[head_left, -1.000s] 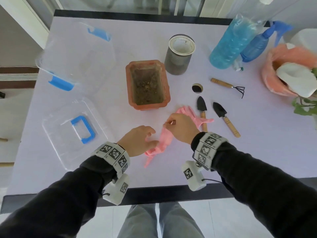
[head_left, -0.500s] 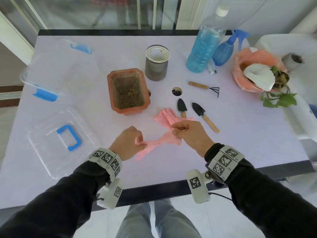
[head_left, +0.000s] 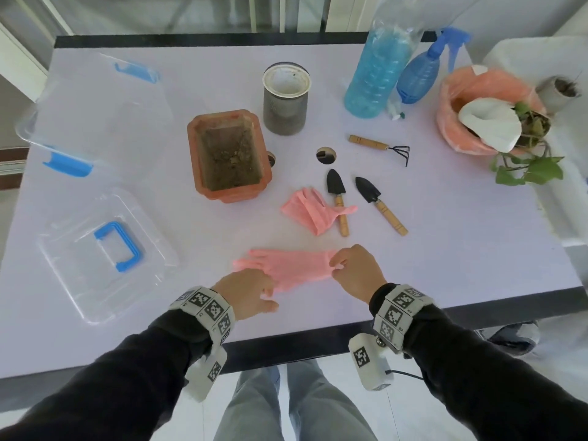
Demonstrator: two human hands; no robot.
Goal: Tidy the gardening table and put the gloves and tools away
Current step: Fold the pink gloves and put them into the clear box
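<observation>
We have pulled one glove point(head_left: 296, 268) free and spread it flat at lower centre; the other glove point(head_left: 310, 210) now lies apart by the trowels point(head_left: 337, 202). Right hand point(head_left: 358, 272) pinches its cuff; left hand point(head_left: 246, 292) fingers loosely spread on it. Folding comes next, we judge.

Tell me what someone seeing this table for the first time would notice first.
Probably the pink glove laid flat near the front edge, with the right hand pinching its cuff and the left hand at its lower edge. A second pink glove lies crumpled behind it, partly over a trowel. Behind that, the terracotta planter with soil sits mid-table.
</observation>
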